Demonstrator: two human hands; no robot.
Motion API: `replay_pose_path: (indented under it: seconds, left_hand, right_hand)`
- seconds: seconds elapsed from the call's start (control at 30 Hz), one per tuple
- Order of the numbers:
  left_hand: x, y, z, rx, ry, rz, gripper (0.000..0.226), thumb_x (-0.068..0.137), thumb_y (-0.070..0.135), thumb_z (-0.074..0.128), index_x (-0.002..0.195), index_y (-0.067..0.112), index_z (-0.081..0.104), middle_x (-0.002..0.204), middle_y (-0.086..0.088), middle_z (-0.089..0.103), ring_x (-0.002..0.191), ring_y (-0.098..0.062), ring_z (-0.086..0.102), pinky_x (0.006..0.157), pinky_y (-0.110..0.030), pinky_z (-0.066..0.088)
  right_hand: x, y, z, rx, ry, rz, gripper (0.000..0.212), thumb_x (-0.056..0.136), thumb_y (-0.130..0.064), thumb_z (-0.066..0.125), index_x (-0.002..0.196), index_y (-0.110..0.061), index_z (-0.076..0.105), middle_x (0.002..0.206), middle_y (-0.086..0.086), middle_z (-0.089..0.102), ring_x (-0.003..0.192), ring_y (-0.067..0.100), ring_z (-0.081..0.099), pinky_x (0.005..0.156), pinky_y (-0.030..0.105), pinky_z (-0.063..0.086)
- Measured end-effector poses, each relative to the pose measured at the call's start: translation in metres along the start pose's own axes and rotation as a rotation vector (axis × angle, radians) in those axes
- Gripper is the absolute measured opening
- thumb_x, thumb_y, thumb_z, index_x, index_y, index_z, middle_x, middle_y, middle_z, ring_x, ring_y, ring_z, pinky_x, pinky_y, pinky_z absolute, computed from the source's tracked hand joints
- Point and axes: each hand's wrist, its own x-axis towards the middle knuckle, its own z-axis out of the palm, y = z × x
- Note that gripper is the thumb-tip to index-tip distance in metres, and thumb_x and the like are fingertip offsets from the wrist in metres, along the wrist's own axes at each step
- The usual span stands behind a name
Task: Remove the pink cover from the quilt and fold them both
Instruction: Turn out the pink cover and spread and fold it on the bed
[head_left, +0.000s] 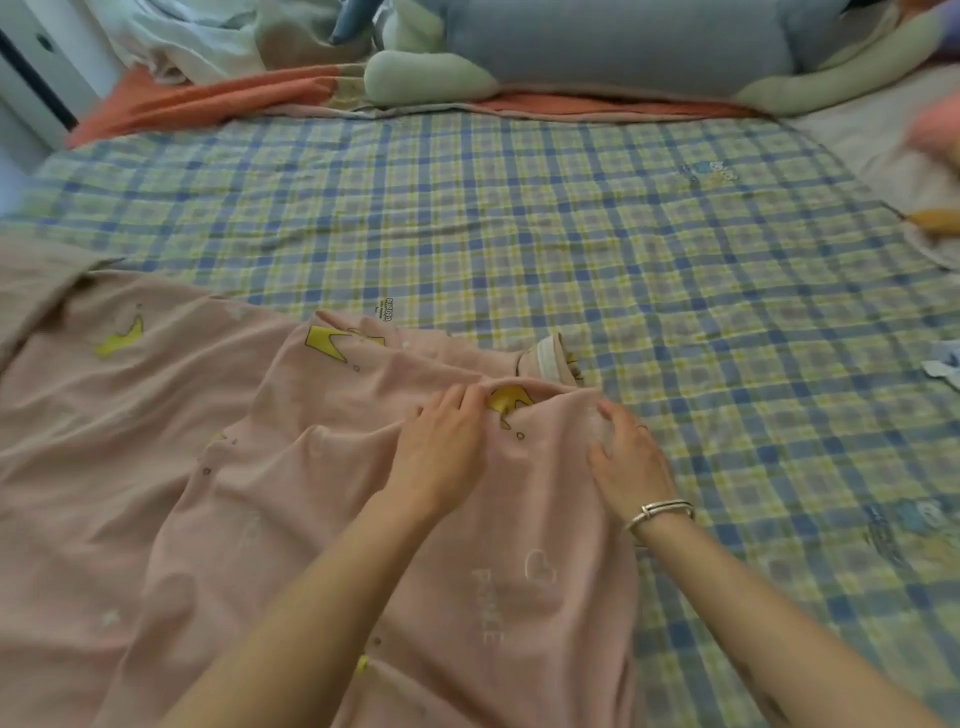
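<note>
Fingers: those of left hand (441, 452) curl onto a cloth ridge; those of right hand (628, 462) hook its edge; both grip.
Sheet: blue-and-yellow checked bedsheet (571, 218), spread from 12 to 5 o'clock.
Cover: pink crown-printed fabric cover (182, 441), rumpled from 9 to 6 o'clock.
Quilt: not distinguishable; probably inside.
Progress: early; removal, both folds remain.

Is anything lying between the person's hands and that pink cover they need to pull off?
Nothing visible does. The left hand and the right hand both rest directly on the pink cover, by its bunched edge, with the plaid sheet beyond.
</note>
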Motion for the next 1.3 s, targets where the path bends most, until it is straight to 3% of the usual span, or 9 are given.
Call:
replay_pose_path:
  seconds: [0.1,0.23,0.4,0.6,0.83,0.93,1.03,1.17,1.3]
  left_hand:
    - [0.045,-0.006,0.007,0.07,-0.125,0.001,0.042,0.094,0.015,0.036,0.136,0.017,0.035,0.138,0.0,0.043,0.127,-0.02,0.039,0.099,-0.032,0.03]
    - [0.08,0.003,0.026,0.07,-0.316,0.049,0.023,0.096,0.032,0.038,0.11,0.022,0.053,0.12,0.0,0.059,0.114,-0.022,0.051,0.1,-0.04,0.031]
    - [0.107,0.003,0.026,-0.353,0.048,-0.163,0.033,0.095,0.025,0.048,0.068,0.009,0.057,0.068,-0.002,0.059,0.072,-0.023,0.056,0.065,-0.033,0.039]
    - [0.121,0.015,0.025,-0.473,0.038,-0.217,0.035,0.095,0.025,0.047,0.072,0.001,0.059,0.061,0.0,0.052,0.066,-0.019,0.049,0.067,-0.035,0.037]
    - [0.122,0.007,0.032,-0.501,0.164,-0.426,0.036,0.096,0.03,0.044,0.064,0.015,0.048,0.069,-0.004,0.052,0.077,-0.024,0.049,0.065,-0.034,0.033]
    - [0.102,0.013,0.038,-0.332,0.242,-0.248,0.028,0.094,0.034,0.041,0.108,0.012,0.052,0.113,-0.007,0.053,0.109,-0.024,0.045,0.094,-0.035,0.031]
    - [0.067,0.01,0.056,-0.025,0.433,0.175,0.027,0.083,0.027,0.042,0.108,0.015,0.045,0.115,-0.004,0.045,0.105,-0.022,0.042,0.095,-0.042,0.028]
    - [0.01,0.02,0.094,0.14,0.25,0.274,0.041,0.082,0.039,0.039,0.114,0.014,0.046,0.127,-0.006,0.044,0.122,-0.023,0.037,0.1,-0.05,0.019]
    - [-0.061,0.035,0.13,0.205,0.019,0.528,0.058,0.083,0.056,0.03,0.127,0.02,0.042,0.137,-0.004,0.05,0.128,-0.018,0.036,0.106,-0.046,0.015]
  right_hand:
    - [0.04,0.004,0.007,-0.014,-0.066,0.093,0.05,0.096,-0.016,0.039,0.144,-0.014,0.025,0.15,0.008,0.028,0.134,0.025,0.033,0.105,0.034,0.03]
    - [0.066,0.021,0.018,-0.049,-0.047,0.165,0.024,0.094,-0.023,0.046,0.11,-0.009,0.058,0.12,0.012,0.058,0.11,0.028,0.053,0.088,0.033,0.04]
    - [0.068,0.052,0.005,0.119,0.201,0.29,0.022,0.096,-0.012,0.041,0.099,0.003,0.057,0.108,0.021,0.061,0.098,0.033,0.055,0.071,0.031,0.031]
    - [0.065,0.027,0.017,0.273,-0.123,0.241,0.04,0.094,-0.044,0.041,0.065,-0.018,0.048,0.063,-0.002,0.05,0.06,0.013,0.045,0.053,0.026,0.03]
    - [0.063,0.027,0.019,0.472,0.322,0.357,0.037,0.094,-0.019,0.049,0.058,-0.014,0.044,0.057,0.001,0.046,0.058,0.019,0.041,0.055,0.033,0.028]
    - [0.075,0.033,0.019,0.57,0.517,0.536,0.032,0.097,-0.017,0.041,0.07,-0.007,0.056,0.078,0.011,0.061,0.075,0.027,0.051,0.069,0.035,0.038]
    - [0.087,0.039,0.012,0.611,0.517,0.508,0.026,0.097,-0.026,0.041,0.088,-0.009,0.057,0.1,0.013,0.066,0.085,0.028,0.057,0.078,0.036,0.043]
    - [0.082,0.028,0.023,0.196,0.055,0.271,0.04,0.089,-0.033,0.057,0.115,-0.004,0.052,0.117,0.017,0.059,0.108,0.034,0.053,0.083,0.033,0.038]
    - [0.075,0.044,0.015,0.113,0.232,0.399,0.031,0.098,-0.018,0.038,0.113,0.002,0.056,0.121,0.027,0.056,0.113,0.041,0.05,0.087,0.039,0.036]
